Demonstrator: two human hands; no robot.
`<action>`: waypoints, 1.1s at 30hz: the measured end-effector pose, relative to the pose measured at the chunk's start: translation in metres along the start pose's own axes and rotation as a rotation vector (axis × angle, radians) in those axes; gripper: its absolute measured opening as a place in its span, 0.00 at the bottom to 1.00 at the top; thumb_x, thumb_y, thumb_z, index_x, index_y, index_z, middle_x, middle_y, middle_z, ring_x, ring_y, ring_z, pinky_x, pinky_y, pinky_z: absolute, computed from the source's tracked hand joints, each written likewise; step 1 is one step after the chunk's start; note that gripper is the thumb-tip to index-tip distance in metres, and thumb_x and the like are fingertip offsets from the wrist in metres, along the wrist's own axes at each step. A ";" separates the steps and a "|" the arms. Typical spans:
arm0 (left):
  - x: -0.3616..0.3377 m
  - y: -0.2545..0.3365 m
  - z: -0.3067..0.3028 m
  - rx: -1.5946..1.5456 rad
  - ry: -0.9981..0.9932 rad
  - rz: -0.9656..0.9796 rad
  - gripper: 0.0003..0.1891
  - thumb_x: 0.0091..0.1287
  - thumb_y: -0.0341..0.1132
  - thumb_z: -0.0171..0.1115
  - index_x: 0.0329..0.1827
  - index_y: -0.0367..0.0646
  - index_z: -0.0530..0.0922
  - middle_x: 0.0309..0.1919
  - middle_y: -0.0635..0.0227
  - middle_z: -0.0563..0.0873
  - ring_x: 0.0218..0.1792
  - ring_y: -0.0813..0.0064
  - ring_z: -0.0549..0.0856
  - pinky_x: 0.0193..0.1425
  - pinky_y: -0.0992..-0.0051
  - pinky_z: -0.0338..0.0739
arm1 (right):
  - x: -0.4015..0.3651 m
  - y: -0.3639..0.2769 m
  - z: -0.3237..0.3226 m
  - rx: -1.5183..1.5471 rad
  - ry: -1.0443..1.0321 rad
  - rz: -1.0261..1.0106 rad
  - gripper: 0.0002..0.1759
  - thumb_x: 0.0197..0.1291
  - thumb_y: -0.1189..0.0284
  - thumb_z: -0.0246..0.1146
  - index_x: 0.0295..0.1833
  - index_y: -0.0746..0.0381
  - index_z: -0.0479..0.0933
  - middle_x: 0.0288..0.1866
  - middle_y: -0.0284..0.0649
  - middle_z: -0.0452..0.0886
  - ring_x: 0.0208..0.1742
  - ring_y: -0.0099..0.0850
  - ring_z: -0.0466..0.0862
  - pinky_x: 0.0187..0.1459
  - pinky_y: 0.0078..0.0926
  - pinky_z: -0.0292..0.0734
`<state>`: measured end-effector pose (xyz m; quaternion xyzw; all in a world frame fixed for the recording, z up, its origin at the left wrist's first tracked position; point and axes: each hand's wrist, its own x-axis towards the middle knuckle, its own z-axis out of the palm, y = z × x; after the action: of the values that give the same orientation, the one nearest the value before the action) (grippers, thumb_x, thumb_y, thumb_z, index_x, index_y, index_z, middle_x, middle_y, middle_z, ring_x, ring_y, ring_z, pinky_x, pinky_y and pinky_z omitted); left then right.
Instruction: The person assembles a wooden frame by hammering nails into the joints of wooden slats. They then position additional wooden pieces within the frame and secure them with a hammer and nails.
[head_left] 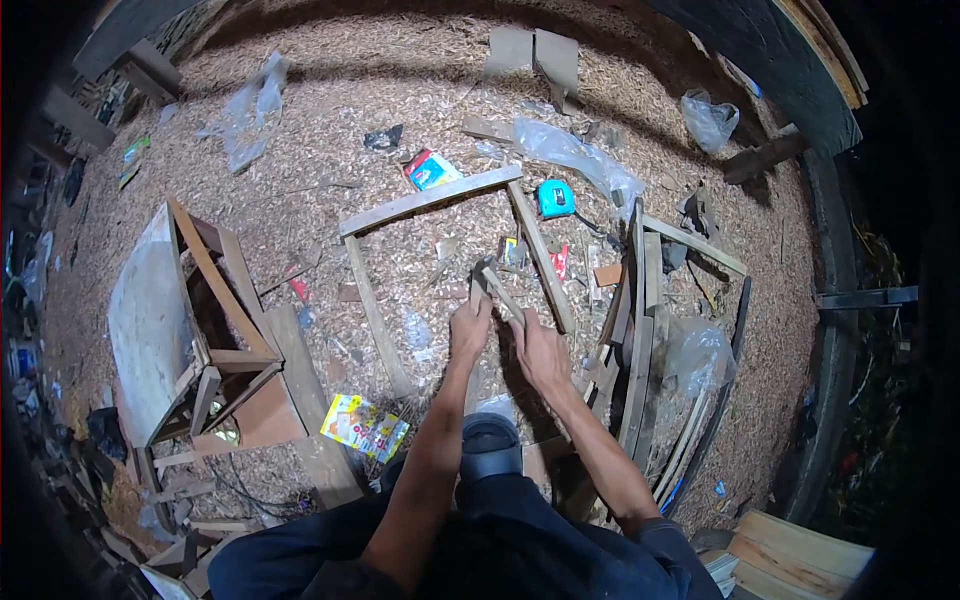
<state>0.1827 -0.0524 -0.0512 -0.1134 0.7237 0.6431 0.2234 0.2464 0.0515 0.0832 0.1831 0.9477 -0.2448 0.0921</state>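
Observation:
My right hand (543,355) is wrapped round the handle of a hammer (505,292). The hammer's head lies over the top end of an upright-looking wooden strip (478,290). That strip is gripped near its top by my left hand (469,332), just left of the hammer. Beyond both hands, a three-sided frame of wooden strips (430,199) rests on the shavings, its near side without a bar. A teal tape measure (555,199) lies outside its far right corner.
To the left stands a wooden stool-like piece (150,320) on its side. Several boards (640,370) are stacked at the right. A yellow packet (364,427) lies by my foot (490,445). Plastic sheeting (580,155) and wood shavings cover the ground further off.

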 end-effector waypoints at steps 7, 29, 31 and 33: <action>-0.007 0.011 -0.001 0.093 0.055 -0.014 0.14 0.63 0.39 0.63 0.30 0.32 0.81 0.22 0.65 0.84 0.26 0.74 0.81 0.34 0.68 0.75 | 0.005 0.009 0.013 0.037 0.148 -0.091 0.16 0.73 0.60 0.54 0.47 0.63 0.69 0.24 0.56 0.80 0.27 0.59 0.82 0.27 0.56 0.73; -0.001 0.008 0.006 0.205 0.121 -0.158 0.19 0.60 0.44 0.64 0.29 0.30 0.83 0.25 0.48 0.87 0.31 0.56 0.88 0.38 0.61 0.78 | 0.011 0.025 0.007 -0.167 -0.005 -0.089 0.16 0.71 0.60 0.56 0.47 0.63 0.69 0.25 0.59 0.80 0.28 0.60 0.81 0.29 0.58 0.72; -0.003 -0.002 0.008 0.217 0.144 -0.077 0.19 0.61 0.44 0.64 0.29 0.31 0.83 0.25 0.49 0.87 0.30 0.57 0.88 0.37 0.61 0.78 | 0.009 0.009 -0.014 -0.105 0.013 -0.124 0.16 0.72 0.59 0.56 0.44 0.63 0.70 0.25 0.59 0.80 0.29 0.60 0.82 0.28 0.56 0.73; -0.005 0.003 0.008 0.263 0.138 0.007 0.18 0.61 0.43 0.62 0.28 0.32 0.83 0.24 0.50 0.87 0.29 0.58 0.88 0.35 0.61 0.78 | 0.006 -0.002 -0.021 0.041 0.129 -0.172 0.18 0.72 0.58 0.55 0.45 0.64 0.69 0.24 0.58 0.80 0.28 0.61 0.81 0.29 0.58 0.73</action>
<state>0.1869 -0.0443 -0.0469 -0.1247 0.8156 0.5343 0.1837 0.2385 0.0626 0.1008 0.1181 0.9587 -0.2588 0.0057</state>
